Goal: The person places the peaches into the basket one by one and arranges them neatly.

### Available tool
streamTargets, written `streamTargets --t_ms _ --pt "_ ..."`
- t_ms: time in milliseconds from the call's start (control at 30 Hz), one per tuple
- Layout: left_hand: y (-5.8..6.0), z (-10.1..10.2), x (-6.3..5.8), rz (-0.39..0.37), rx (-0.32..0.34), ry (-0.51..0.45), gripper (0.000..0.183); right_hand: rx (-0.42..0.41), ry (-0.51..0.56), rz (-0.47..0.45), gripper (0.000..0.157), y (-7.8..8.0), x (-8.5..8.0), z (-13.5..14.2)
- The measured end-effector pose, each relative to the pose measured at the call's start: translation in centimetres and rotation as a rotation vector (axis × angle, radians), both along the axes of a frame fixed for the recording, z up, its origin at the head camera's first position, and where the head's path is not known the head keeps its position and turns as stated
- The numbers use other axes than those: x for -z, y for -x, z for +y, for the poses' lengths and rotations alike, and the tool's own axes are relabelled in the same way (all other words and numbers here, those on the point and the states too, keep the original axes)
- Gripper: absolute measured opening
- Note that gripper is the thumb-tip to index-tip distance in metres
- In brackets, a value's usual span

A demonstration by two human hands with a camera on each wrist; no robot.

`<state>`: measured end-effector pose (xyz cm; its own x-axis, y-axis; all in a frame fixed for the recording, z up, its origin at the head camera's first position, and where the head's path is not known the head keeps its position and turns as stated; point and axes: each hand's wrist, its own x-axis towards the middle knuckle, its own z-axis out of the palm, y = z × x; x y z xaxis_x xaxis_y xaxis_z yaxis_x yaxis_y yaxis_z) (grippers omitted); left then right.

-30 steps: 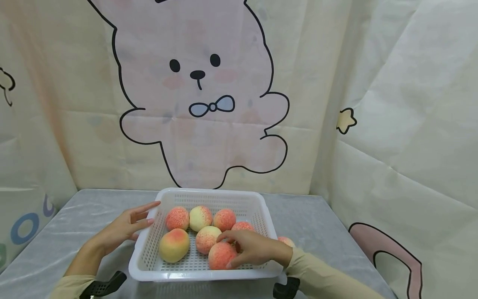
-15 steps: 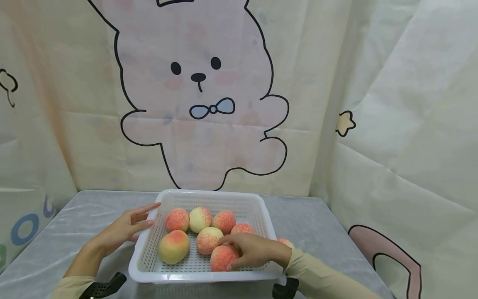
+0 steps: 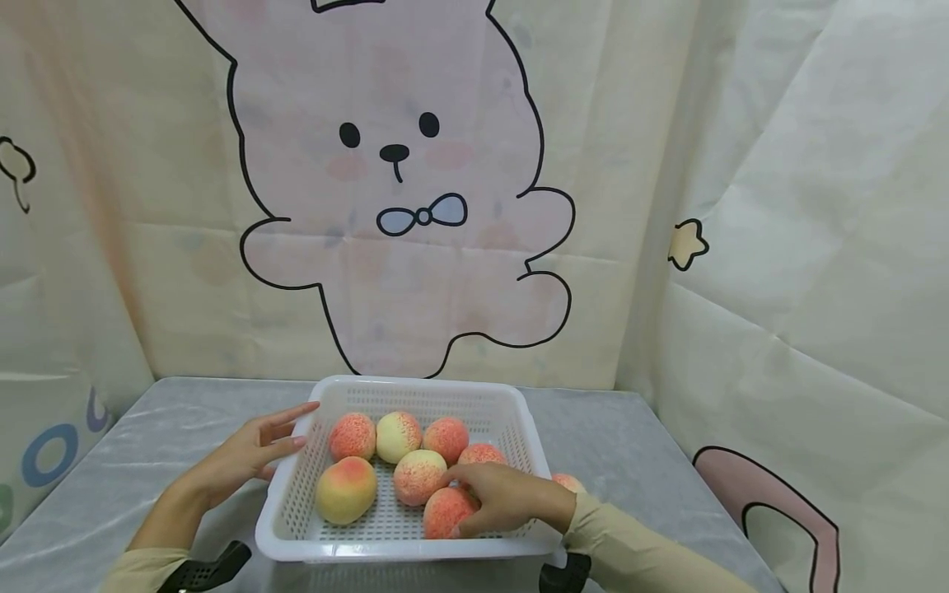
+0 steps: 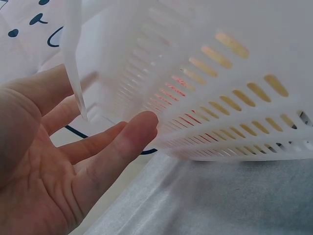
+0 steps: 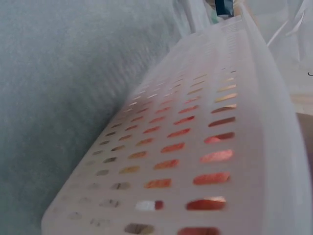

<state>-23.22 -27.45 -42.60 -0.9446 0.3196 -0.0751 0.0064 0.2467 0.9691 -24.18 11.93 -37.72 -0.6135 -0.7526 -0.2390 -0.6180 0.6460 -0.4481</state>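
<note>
A white perforated plastic basket (image 3: 415, 550) holds several red and yellow peaches. My right hand (image 3: 500, 497) reaches over its front right part and grips a red peach (image 3: 445, 512), thumb in front and fingers behind. A yellow-red peach (image 3: 418, 478) lies against that one, by my fingertips. In the right wrist view the hand is hidden behind the basket wall (image 5: 244, 161). My left hand (image 3: 240, 453) touches the basket's left rim with fairly straight fingers. In the left wrist view its thumb (image 4: 139, 129) is beside the basket's outer wall.
A larger yellow peach (image 3: 346, 491) lies at the basket's front left, with more peaches along the back, such as a pale one (image 3: 398, 436). Another peach (image 3: 569, 483) sits outside, right of the basket. Grey cloth (image 3: 608, 436) covers the table; a printed curtain (image 3: 593, 99) hangs behind.
The gripped peach has shifted slightly to the right within the basket. The yellow-red peach beside it has also moved a little right over the last half second. My left hand stays put.
</note>
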Motion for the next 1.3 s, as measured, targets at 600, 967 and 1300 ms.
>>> streamTargets --t_ms 600,967,1300 --pt "0.1 0.1 0.0 -0.004 -0.01 0.006 0.072 0.013 0.001 -0.03 0.051 0.0 -0.2 0.0" --pt "0.1 -0.1 0.1 -0.001 0.011 -0.008 0.072 -0.056 0.012 -0.052 0.055 0.5 -0.4 0.8" --pt "0.1 -0.1 0.0 0.006 0.01 0.003 0.071 -0.017 0.045 -0.094 0.051 0.7 -0.6 1.1"
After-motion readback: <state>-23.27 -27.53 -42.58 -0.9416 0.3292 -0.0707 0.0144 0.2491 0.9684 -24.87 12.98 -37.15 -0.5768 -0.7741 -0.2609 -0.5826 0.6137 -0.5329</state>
